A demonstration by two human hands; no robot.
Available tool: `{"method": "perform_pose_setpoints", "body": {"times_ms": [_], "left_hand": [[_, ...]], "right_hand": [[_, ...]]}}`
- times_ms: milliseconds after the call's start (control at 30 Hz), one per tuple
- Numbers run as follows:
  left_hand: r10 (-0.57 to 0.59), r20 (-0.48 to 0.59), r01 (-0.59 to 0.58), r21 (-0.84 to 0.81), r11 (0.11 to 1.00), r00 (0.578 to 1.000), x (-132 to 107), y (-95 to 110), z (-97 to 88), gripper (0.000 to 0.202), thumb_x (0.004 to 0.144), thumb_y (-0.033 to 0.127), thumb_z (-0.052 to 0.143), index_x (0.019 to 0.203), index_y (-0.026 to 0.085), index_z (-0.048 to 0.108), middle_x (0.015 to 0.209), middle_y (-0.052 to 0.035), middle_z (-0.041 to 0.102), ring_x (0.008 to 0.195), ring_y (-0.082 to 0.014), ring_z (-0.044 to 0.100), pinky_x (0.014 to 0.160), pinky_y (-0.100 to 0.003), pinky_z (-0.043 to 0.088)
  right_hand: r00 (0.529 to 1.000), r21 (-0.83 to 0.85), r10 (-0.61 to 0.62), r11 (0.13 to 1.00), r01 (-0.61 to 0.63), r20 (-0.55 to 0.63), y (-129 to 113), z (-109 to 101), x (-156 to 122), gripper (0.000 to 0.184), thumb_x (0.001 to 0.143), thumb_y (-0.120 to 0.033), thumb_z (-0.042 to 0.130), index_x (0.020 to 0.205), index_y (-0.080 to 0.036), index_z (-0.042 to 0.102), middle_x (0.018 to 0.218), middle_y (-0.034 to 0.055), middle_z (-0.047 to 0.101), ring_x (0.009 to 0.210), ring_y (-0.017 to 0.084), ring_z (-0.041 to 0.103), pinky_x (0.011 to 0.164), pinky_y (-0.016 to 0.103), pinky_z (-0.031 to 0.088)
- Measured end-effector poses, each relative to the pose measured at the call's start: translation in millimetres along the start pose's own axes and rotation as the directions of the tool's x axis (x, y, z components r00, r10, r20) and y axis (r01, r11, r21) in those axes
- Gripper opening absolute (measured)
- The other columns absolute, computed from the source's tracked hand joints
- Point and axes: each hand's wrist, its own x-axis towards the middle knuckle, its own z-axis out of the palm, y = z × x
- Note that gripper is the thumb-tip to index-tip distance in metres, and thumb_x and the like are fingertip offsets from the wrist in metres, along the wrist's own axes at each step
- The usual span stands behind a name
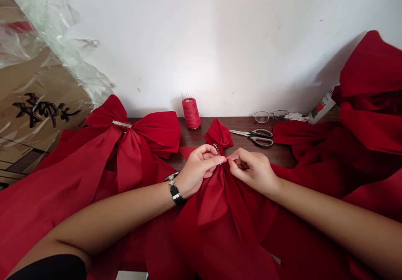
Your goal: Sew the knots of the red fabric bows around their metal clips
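Note:
My left hand (196, 169) and my right hand (253, 171) meet at the gathered neck of a red fabric bow (216, 213), with their fingertips almost touching. A small metal clip (216, 149) sits on the gathered fabric, by my left fingertips. My left fingers pinch the gathered cloth at the clip. My right thumb and forefinger are pinched together beside it, and whatever lies between them is too small to make out. The upper loop of the bow (219, 133) stands behind my hands.
A large finished red bow (147, 133) with a metal clip lies to the left, and heaped red fabric (367, 104) lies to the right. On the wooden table (241, 123) stand a red thread spool (191, 113) with pins, scissors (255, 137) and eyeglasses (270, 115). Plastic-wrapped cardboard (37, 108) stands at far left.

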Motion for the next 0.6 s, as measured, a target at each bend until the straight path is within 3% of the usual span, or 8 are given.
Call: {"method": "perform_pose_setpoints", "body": {"times_ms": [300,600], "left_hand": [[0.003,0.008,-0.003,0.006,1.0,1.0,-0.4,-1.1,-0.1,0.029,0.072,0.025,0.076,0.078,0.018,0.049,0.05,0.0086,0.047,0.043,-0.0021,0.034,0.04,-0.015,0.018],[-0.023,-0.029,0.024,0.003,1.0,0.999,-0.2,-0.9,-1.2,0.029,0.07,0.027,0.078,0.08,0.017,0.053,0.051,0.0062,0.055,0.044,-0.0029,0.041,0.04,-0.014,0.022]], "right_hand": [[0.996,-0.134,-0.089,0.987,0.09,0.009,1.6,-0.5,-1.9,0.015,0.088,-0.016,0.052,0.075,-0.019,0.06,0.052,-0.0032,0.057,0.045,0.008,0.048,0.05,0.02,0.039],[0.984,-0.129,-0.179,0.976,0.174,-0.021,2.7,-1.0,-3.3,0.01,0.088,-0.014,0.055,0.088,-0.018,0.064,0.066,0.0006,0.07,0.053,0.01,0.061,0.056,0.021,0.048]]}}
